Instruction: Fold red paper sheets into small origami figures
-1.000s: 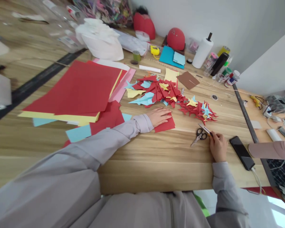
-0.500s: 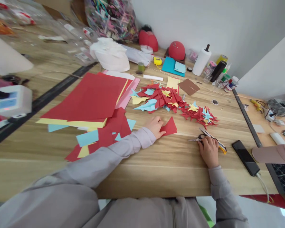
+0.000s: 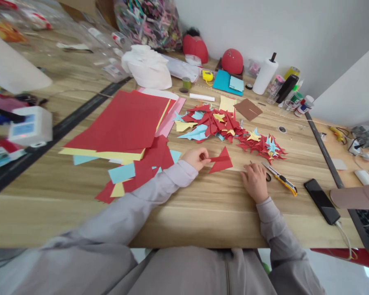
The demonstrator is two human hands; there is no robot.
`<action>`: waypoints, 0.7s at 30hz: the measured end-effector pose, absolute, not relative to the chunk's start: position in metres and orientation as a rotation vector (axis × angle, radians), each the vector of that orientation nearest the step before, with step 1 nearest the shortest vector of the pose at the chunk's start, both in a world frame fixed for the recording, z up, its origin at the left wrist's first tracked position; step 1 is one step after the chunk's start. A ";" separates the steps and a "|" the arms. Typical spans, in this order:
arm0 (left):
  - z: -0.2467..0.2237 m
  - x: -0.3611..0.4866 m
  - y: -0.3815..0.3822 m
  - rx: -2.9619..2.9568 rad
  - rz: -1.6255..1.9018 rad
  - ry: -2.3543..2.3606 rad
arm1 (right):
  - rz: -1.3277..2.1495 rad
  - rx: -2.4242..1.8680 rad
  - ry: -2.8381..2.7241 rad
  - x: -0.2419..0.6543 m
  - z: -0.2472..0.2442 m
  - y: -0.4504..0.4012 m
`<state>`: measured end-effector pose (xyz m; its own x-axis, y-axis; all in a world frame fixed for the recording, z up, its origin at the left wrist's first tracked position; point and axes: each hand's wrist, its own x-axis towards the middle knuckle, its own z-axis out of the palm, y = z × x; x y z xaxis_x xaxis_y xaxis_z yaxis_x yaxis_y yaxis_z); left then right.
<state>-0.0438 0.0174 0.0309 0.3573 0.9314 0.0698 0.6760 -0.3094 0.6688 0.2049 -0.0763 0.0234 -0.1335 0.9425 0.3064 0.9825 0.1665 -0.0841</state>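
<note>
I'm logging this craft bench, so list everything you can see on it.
Wooden table: one, light brown, under everything.
Paper sheets: one stack, red over yellow, left of centre.
Cut paper shapes: two heaps, mainly red with blue and yellow, centre.
Red paper piece: one, red, centre front.
Scissors: one pair, dark handles, beside right hand.
Utility knife: one, yellow, right of scissors.
Smartphone: one, black, near right edge.
Paper towel roll: one, white, far side.
Folder: one, teal, far side.
Co-worker's sleeve: one, pink, far right.
Left hand: pinching red paper piece.
Right hand: flat on table.
</note>
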 end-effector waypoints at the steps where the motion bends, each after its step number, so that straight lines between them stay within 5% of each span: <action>1: 0.034 -0.055 0.017 2.033 0.638 1.433 | -0.164 -1.815 -2.197 0.201 0.023 -0.074; 11: 0.054 -0.146 0.013 2.160 0.310 2.183 | -0.069 -1.685 -2.301 0.182 0.018 -0.053; 21: 0.038 -0.004 0.007 2.252 0.084 1.679 | -0.101 -1.734 -2.203 0.179 0.004 -0.036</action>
